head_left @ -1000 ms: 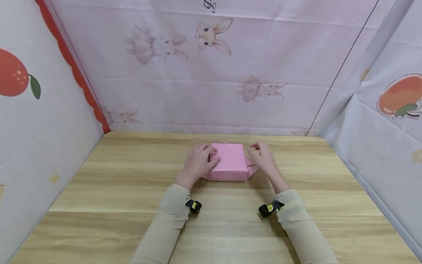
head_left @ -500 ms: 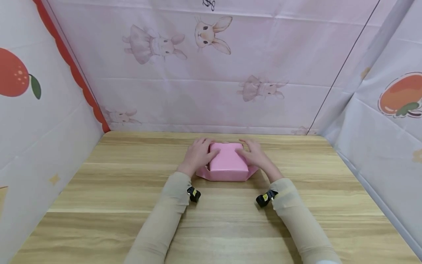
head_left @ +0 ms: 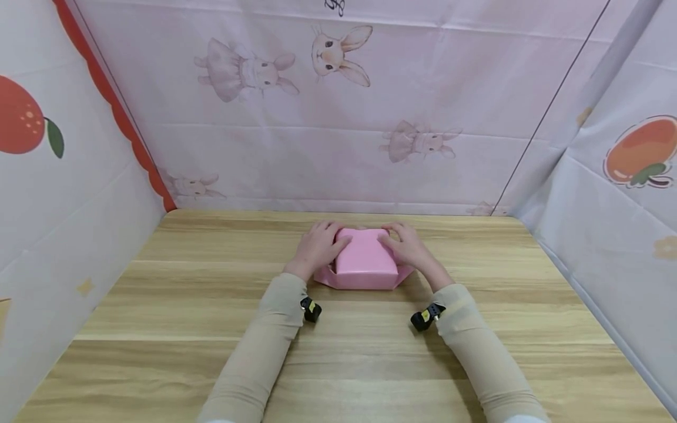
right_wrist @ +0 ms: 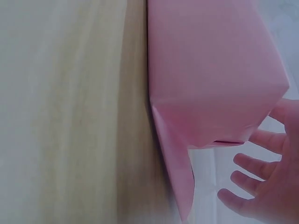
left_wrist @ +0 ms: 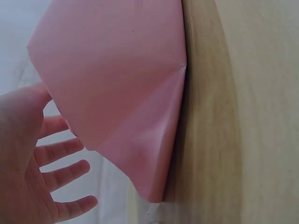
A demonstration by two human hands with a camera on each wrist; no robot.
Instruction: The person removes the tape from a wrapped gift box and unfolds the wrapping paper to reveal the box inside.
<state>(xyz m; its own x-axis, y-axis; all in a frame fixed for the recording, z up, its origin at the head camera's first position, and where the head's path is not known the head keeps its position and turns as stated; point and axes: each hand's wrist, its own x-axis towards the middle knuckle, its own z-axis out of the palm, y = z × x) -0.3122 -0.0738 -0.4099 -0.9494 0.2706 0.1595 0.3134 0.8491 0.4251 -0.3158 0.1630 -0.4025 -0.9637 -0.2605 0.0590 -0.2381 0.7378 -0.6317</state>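
A box wrapped in plain pink paper [head_left: 367,252] lies on the wooden table. Loose paper flares out at both ends; the left flap [left_wrist: 140,158] and right flap [right_wrist: 175,158] show in the wrist views. My left hand [head_left: 315,249] is at the box's left side, its thumb touching the top. Its other fingers are spread along the far left side, partly behind the paper. Mirroring it, my right hand [head_left: 409,245] touches the top with its thumb and the far right corner with its index finger. The remaining fingers are spread apart, loosely bent. What lies inside the wrapping is hidden.
The wood-grain table [head_left: 359,364] reaches back to a pink cloth wall [head_left: 317,164] printed with rabbits. White cloth walls with fruit prints stand at left [head_left: 63,205] and right [head_left: 597,235]. Both wrists wear black cameras.
The right hand has moved left from the raised paper at the right end onto the box's top and far corner. The left hand has shifted slightly farther back. Little differs over the last half second.
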